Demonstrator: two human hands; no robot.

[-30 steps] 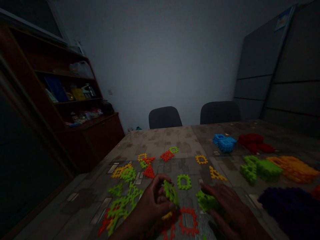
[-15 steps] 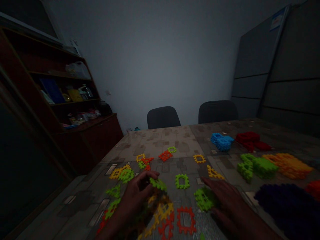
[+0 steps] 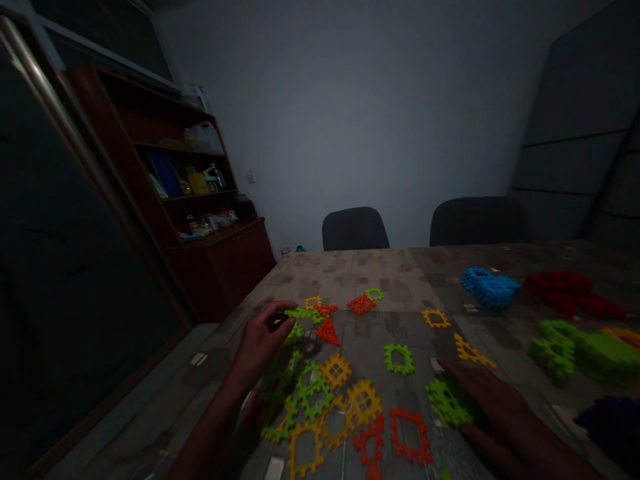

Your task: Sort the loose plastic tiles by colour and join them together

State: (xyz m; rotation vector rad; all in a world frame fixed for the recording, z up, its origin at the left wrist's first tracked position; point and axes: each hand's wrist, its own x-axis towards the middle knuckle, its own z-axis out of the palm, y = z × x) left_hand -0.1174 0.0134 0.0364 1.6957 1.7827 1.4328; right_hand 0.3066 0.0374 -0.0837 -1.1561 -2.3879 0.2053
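Observation:
My left hand (image 3: 265, 333) is pinching a flat, toothed green plastic building piece (image 3: 300, 313), raised over the scattered pieces at the left. My right hand (image 3: 500, 407), near the table surface, has its thumb and fingers around green toothed pieces (image 3: 447, 401); the palm side is in shadow. Between the hands lie a green square frame (image 3: 399, 360), an orange frame (image 3: 410, 435) and a yellow window piece (image 3: 364, 401). Orange triangle pieces (image 3: 327, 331) lie just beyond my left hand. Part of the spread is hidden under my left forearm.
Sorted piles stand at the right: blue (image 3: 490, 288), red (image 3: 570, 291), green (image 3: 585, 350) and dark purple (image 3: 613, 427). A yellow frame (image 3: 435, 319) and yellow triangle (image 3: 473, 352) lie nearer. Two chairs (image 3: 355, 228) stand beyond the table (image 3: 330, 267), with a shelf cabinet (image 3: 220, 260) at the left.
The view has turned left. My left hand has moved away from me with its green piece, uncovering yellow and green pieces. My right hand stays by the same green pieces.

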